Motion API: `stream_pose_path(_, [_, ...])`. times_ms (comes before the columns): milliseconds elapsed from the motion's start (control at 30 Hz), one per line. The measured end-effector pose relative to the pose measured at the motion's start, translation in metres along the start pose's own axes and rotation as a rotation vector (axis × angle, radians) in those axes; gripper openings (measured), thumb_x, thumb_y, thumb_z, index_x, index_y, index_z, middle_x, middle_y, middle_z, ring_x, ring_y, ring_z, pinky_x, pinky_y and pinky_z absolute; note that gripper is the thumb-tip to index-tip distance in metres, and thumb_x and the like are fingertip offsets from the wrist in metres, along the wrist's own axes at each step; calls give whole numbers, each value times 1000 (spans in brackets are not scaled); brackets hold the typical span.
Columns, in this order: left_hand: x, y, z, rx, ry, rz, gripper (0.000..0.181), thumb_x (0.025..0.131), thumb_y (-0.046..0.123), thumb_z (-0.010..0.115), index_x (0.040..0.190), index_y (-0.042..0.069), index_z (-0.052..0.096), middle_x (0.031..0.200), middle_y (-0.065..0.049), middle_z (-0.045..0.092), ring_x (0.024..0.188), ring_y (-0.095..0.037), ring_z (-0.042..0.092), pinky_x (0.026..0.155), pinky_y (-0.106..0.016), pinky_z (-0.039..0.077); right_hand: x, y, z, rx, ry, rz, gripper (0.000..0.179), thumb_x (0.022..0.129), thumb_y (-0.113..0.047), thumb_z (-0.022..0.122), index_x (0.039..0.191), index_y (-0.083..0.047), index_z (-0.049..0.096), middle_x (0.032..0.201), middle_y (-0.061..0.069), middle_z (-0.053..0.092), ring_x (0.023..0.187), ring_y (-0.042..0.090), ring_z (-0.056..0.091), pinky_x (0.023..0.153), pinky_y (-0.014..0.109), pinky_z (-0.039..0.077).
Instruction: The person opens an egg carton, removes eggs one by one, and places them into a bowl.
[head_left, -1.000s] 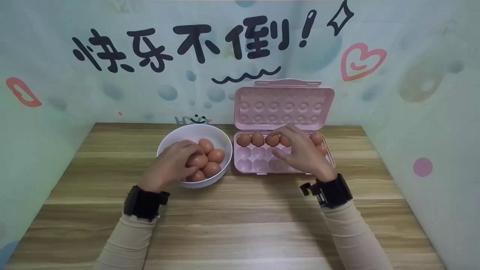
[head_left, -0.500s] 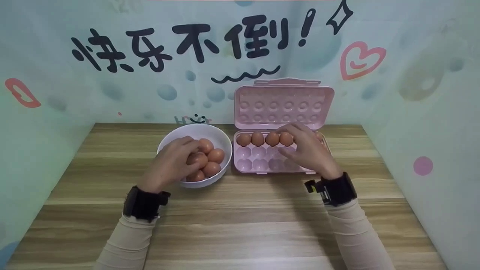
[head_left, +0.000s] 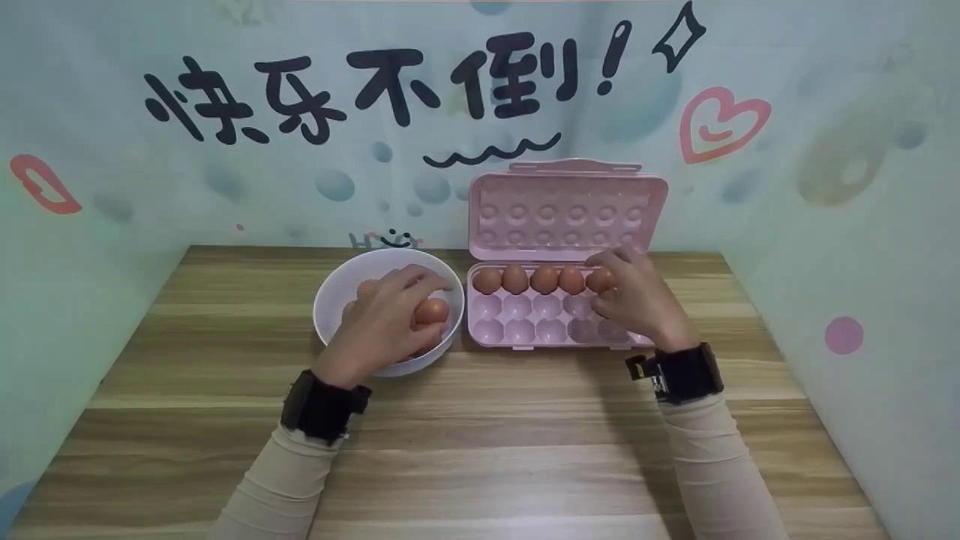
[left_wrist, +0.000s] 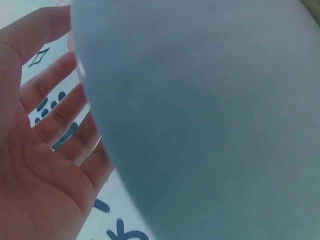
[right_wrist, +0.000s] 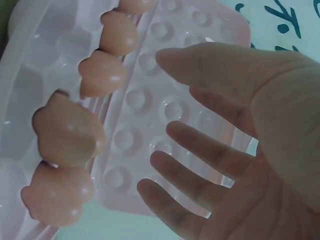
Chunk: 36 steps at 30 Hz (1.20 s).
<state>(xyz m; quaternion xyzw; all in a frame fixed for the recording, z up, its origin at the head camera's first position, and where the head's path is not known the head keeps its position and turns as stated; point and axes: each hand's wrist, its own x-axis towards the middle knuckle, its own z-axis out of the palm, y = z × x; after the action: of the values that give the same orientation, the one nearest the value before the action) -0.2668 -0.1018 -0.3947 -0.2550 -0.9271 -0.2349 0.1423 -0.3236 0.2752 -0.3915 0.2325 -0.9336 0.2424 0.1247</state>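
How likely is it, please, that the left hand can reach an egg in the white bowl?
Likely yes: the left hand is over the uncovered white bowl, an egg visible between its thumb and fingers.

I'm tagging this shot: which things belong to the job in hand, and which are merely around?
In the job:
brown eggs, in bowl and box
white bowl
pink egg box, lid open
left hand, at the bowl
right hand, at the box

Merely around:
wooden table
printed backdrop
black wrist bands
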Motion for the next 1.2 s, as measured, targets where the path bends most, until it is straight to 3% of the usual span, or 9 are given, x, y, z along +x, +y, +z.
stream_pose_path(100, [4,6,4,5,-7,15,46,92,26,81,136,23,68,136,1,63,120,-22,61,92,-50,56,-2,6,4,-14,-9,-10,43,77,5,76,119,2,71,116,24,65,108,42,60,96,55,50])
stream_pose_path(200, [8,11,9,-13,-18,59,49,92,23,83,138,20,67,135,-2,63,123,-24,60,105,-43,52,-3,12,8,-21,-21,-2,34,77,6,73,111,3,73,108,23,67,101,40,61,92,53,52])
stream_pose_path(467, [19,24,27,5,-59,46,56,91,32,86,141,22,64,141,-4,61,128,-26,58,108,-48,50,-1,18,16,-42,-122,154,35,75,6,65,110,1,72,112,19,60,102,35,57,92,48,48])
stream_pose_path(633, [24,30,39,-8,-50,106,53,94,31,82,142,19,63,152,-6,56,138,-31,54,114,-48,47,-2,18,21,-60,-76,108,31,74,8,57,99,-3,71,100,17,64,92,33,55,82,44,48])
stream_pose_path(867, [30,32,53,28,1,226,43,91,21,80,132,17,67,135,-3,61,130,-25,57,114,-43,45,-2,19,24,-45,-54,22,25,60,13,55,77,-4,60,68,5,50,73,24,44,65,35,37])
stream_pose_path(1067, [29,35,58,91,34,244,43,90,25,81,131,18,70,132,-3,63,120,-26,62,102,-42,52,-1,22,24,-28,-55,-28,25,53,17,59,68,-2,54,60,-3,38,63,17,42,54,31,32])
stream_pose_path(1200, [28,36,59,80,33,237,43,90,24,81,132,19,70,131,-2,64,118,-25,62,99,-41,53,-2,22,24,-26,-50,-43,27,52,18,59,69,-3,53,62,1,41,62,16,42,54,31,31])
